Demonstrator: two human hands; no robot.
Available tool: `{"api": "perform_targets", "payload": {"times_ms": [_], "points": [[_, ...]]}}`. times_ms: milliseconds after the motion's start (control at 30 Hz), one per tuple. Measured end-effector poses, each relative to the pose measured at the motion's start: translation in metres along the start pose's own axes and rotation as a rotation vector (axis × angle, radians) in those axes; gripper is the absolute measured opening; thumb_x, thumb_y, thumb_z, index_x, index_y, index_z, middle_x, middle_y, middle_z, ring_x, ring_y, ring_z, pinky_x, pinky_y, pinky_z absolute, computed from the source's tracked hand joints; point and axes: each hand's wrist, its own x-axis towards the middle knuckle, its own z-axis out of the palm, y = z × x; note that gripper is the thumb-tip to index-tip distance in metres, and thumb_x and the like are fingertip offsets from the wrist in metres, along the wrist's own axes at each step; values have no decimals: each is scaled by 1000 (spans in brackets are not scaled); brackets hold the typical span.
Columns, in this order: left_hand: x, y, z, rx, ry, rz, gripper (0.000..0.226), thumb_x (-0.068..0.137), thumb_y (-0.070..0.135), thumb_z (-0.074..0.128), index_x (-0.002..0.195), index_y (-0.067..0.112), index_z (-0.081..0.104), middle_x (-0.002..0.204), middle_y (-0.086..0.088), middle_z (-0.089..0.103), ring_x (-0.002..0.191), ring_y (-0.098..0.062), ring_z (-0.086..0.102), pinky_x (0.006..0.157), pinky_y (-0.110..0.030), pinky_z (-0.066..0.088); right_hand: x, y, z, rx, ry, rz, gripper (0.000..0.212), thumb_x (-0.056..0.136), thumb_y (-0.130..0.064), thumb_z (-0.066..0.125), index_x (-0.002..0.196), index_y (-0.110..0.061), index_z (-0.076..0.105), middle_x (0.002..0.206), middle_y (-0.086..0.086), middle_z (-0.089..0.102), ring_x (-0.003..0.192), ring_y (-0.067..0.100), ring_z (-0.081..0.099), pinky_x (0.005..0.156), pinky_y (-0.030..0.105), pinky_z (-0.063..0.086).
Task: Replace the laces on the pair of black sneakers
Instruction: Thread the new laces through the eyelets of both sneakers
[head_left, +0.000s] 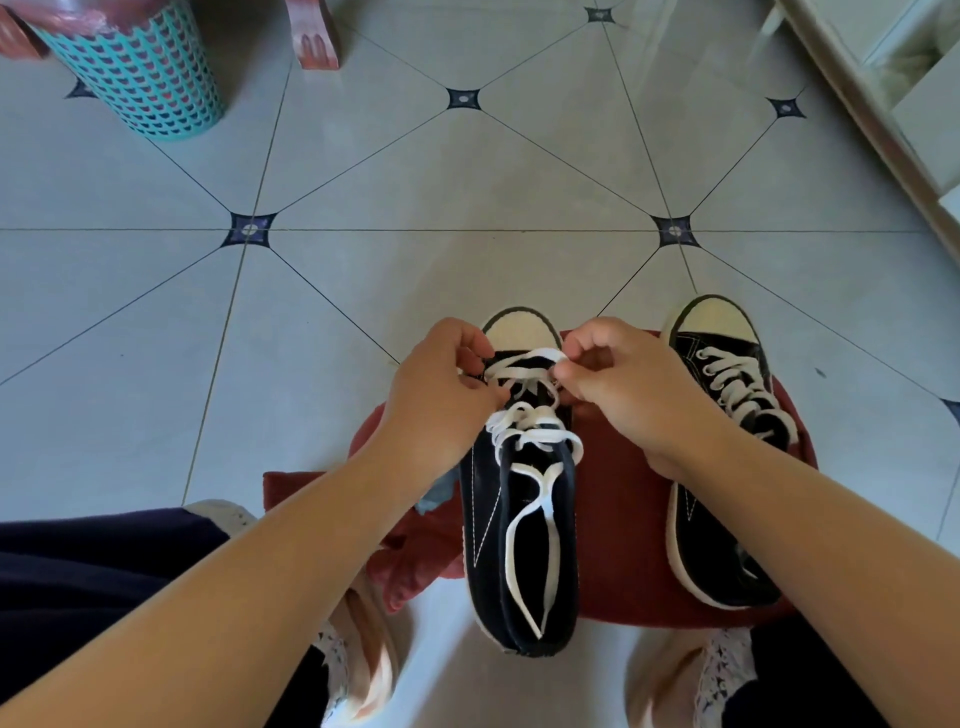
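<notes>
Two black canvas sneakers with cream toe caps stand on a round red stool (618, 519), toes pointing away from me. The left sneaker (519, 545) has a white lace (524, 436) loosely threaded, its two ends trailing down over the heel. My left hand (441, 384) pinches the lace near the front eyelets on the shoe's left side. My right hand (623, 379) pinches a loop of the same lace near the toe cap. The right sneaker (727, 415) is fully laced in white and partly hidden under my right forearm.
A teal plastic basket (140, 67) stands on the tiled floor at the far left, with a reddish furniture leg (314, 36) beside it. A white cabinet edge (883, 119) runs along the right. My slippered feet (363, 660) flank the stool. A red cloth (410, 551) hangs off its left side.
</notes>
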Motion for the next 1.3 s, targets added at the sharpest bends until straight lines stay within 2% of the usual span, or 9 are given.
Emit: {"api": "perform_targets", "payload": {"times_ms": [133, 300, 400, 633, 833, 967, 1033, 1200, 1300], "points": [[0, -1, 0, 105, -65, 71, 30, 78, 0, 65, 85, 24, 47, 74, 11, 56, 68, -6, 53, 62, -6, 38, -2, 0, -2, 220, -33, 118, 19, 94, -8, 50, 76, -15, 53, 75, -1, 63, 71, 11, 60, 69, 25, 50], [0, -2, 1, 166, -53, 128, 25, 82, 1, 61, 91, 23, 52, 83, 13, 59, 68, -1, 54, 63, -2, 38, 0, -2, -2, 352, -51, 115, 23, 90, -1, 49, 71, -13, 52, 67, 0, 54, 73, 16, 52, 82, 35, 50], [1, -2, 1, 177, -37, 165, 16, 87, 7, 57, 96, 20, 61, 80, 15, 58, 70, 2, 53, 66, -1, 37, -1, -7, -3, 431, -117, 104, 25, 87, 5, 45, 70, -13, 49, 63, -1, 47, 70, 15, 46, 73, 28, 46], [4, 1, 1, 381, 26, 336, 13, 84, 23, 65, 97, 21, 63, 75, 11, 50, 73, -7, 48, 65, -14, 35, -3, -7, -3, 494, -148, 44, 25, 86, 8, 41, 72, -11, 47, 56, -1, 40, 54, 11, 34, 56, 21, 31], [2, 0, 5, 393, 69, 371, 10, 85, 12, 57, 92, 15, 64, 78, 5, 61, 76, -14, 56, 75, -32, 48, -2, -1, -7, 617, -175, 113, 24, 90, 5, 38, 74, -11, 45, 56, -2, 38, 49, 8, 28, 48, 17, 28], [1, -3, 5, 223, 51, 270, 10, 87, 13, 58, 86, 20, 64, 70, 15, 57, 67, -2, 54, 65, -6, 40, 2, 7, -8, 669, -160, 177, 29, 91, -1, 36, 67, -16, 37, 54, -4, 31, 48, 8, 23, 50, 21, 25], [-1, -2, 4, 170, 4, 216, 12, 89, 14, 57, 83, 24, 61, 69, 17, 56, 62, 2, 52, 61, -2, 38, 5, 9, -8, 700, -149, 202, 32, 91, -2, 34, 64, -18, 34, 50, -6, 29, 47, 7, 21, 49, 21, 24], [-5, 4, 1, -52, -109, 55, 18, 89, 8, 54, 75, 20, 57, 70, 7, 60, 67, -7, 55, 73, -24, 49, 6, 11, -5, 722, -133, 235, 31, 89, -2, 33, 64, -19, 33, 48, -7, 26, 45, 7, 20, 50, 23, 25], [-3, 6, -2, -221, -175, -102, 25, 86, -1, 45, 69, 15, 53, 66, 0, 50, 65, -10, 51, 68, -25, 51, 5, 12, -5, 794, -134, 236, 29, 86, -3, 33, 62, -20, 29, 50, -5, 24, 45, 8, 19, 52, 24, 25]]}}
